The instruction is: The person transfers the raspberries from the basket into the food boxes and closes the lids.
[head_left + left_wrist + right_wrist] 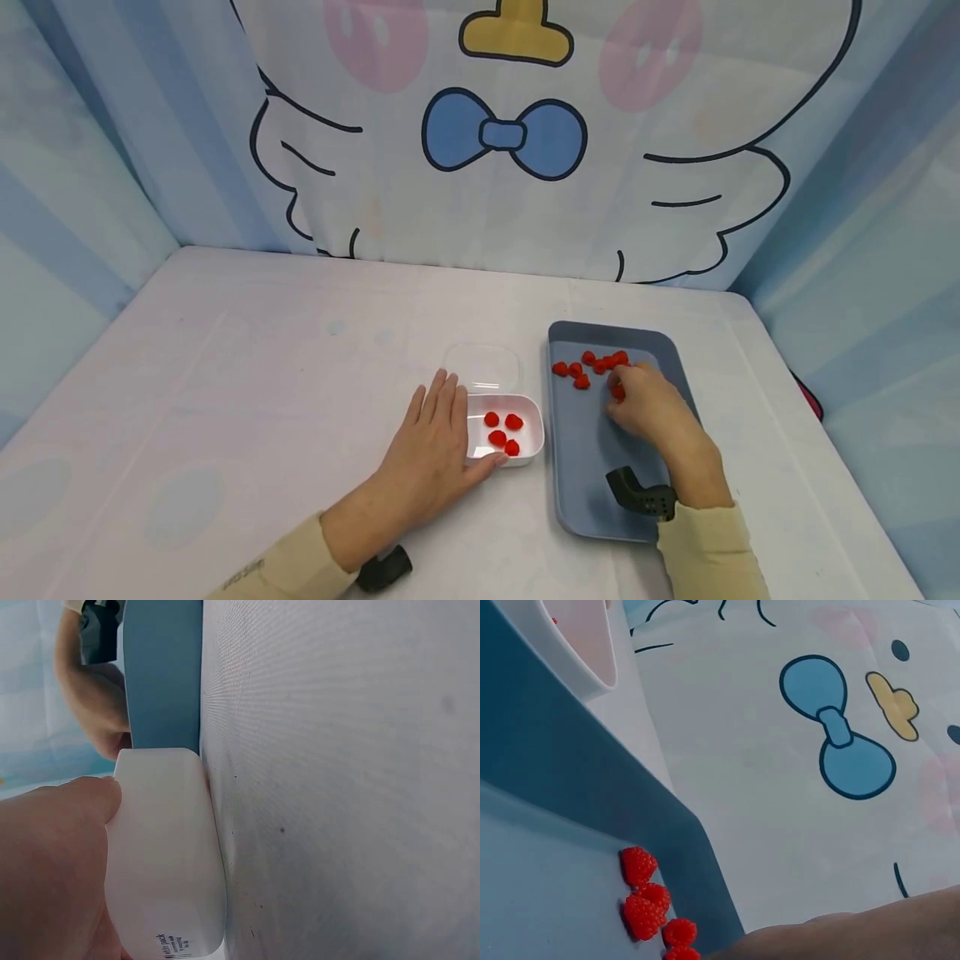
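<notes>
My left hand lies with straight fingers along the left side of a small white plastic box, its thumb touching the near rim. Several red raspberries are inside this box. In the left wrist view the box shows its outer wall with small dark print. Over the blue-grey tray, my right hand pinches a raspberry between thumb and fingers. More raspberries lie loose at the tray's far end; the right wrist view shows a few raspberries near the tray wall.
Just behind the box lies a clear plastic lid on the white tablecloth. The tray's raised rim stands close to the box's right side. A patterned curtain hangs along the table's back edge, with more curtain at both sides.
</notes>
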`<state>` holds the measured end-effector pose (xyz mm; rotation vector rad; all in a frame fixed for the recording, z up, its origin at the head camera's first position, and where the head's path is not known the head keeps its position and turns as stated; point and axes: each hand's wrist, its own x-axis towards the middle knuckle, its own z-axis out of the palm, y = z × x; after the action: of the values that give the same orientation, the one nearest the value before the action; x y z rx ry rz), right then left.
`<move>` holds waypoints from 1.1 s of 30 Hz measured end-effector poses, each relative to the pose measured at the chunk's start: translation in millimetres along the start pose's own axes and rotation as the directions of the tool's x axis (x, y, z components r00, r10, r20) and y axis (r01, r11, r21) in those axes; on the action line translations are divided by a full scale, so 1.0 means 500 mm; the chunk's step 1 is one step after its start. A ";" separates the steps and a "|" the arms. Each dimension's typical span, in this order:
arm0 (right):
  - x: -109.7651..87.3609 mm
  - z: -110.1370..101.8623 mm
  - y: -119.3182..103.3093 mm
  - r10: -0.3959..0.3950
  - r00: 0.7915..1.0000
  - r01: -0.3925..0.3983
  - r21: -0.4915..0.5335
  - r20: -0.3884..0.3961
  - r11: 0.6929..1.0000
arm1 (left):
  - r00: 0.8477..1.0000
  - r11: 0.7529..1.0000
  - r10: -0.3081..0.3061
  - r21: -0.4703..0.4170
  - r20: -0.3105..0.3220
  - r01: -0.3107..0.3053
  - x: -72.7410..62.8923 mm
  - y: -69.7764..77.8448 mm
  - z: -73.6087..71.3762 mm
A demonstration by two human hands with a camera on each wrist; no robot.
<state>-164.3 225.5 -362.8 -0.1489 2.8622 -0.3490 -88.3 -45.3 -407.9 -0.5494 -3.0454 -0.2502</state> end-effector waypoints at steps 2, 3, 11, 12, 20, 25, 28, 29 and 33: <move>0.000 -0.001 0.000 -0.008 1.000 0.008 -0.010 0.016 1.000 | 1.000 1.000 0.003 0.003 -0.007 -0.003 0.000 0.000 0.000; 0.000 -0.002 0.000 -0.012 1.000 0.012 -0.011 0.021 1.000 | 1.000 1.000 0.005 0.005 -0.012 -0.005 0.000 -0.001 0.001; 0.000 0.003 -0.001 -0.028 1.000 0.028 0.009 -0.012 1.000 | 1.000 1.000 0.006 0.000 -0.017 -0.006 0.000 -0.001 -0.001; 0.001 0.004 0.000 -0.028 1.000 0.028 0.012 -0.014 1.000 | 1.000 1.000 0.005 -0.002 -0.012 -0.005 0.000 -0.001 0.000; 0.001 0.005 -0.003 -0.017 1.000 0.018 0.038 -0.026 0.999 | 1.000 1.000 0.002 -0.012 -0.005 -0.002 -0.001 0.000 0.000; -0.001 0.002 -0.004 -0.010 1.000 0.010 0.025 -0.029 1.000 | 1.000 1.000 0.002 -0.017 -0.002 -0.002 0.000 0.000 0.001; -0.002 0.000 -0.003 0.013 1.000 -0.013 0.005 -0.018 1.000 | 1.000 1.000 0.003 -0.014 -0.002 -0.003 0.000 0.000 0.001; -0.003 0.000 -0.003 0.022 1.000 -0.022 -0.001 -0.016 1.000 | 1.000 1.000 0.003 -0.011 -0.002 -0.003 0.000 0.000 0.001; -0.002 0.001 0.000 0.044 0.999 -0.044 -0.009 -0.004 0.999 | 1.000 1.000 0.005 0.002 -0.002 -0.005 -0.001 0.001 0.001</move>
<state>-163.4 225.6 -362.8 -0.0870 2.8665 -0.3282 -87.9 -45.1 -408.1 -0.5556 -3.0413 -0.2472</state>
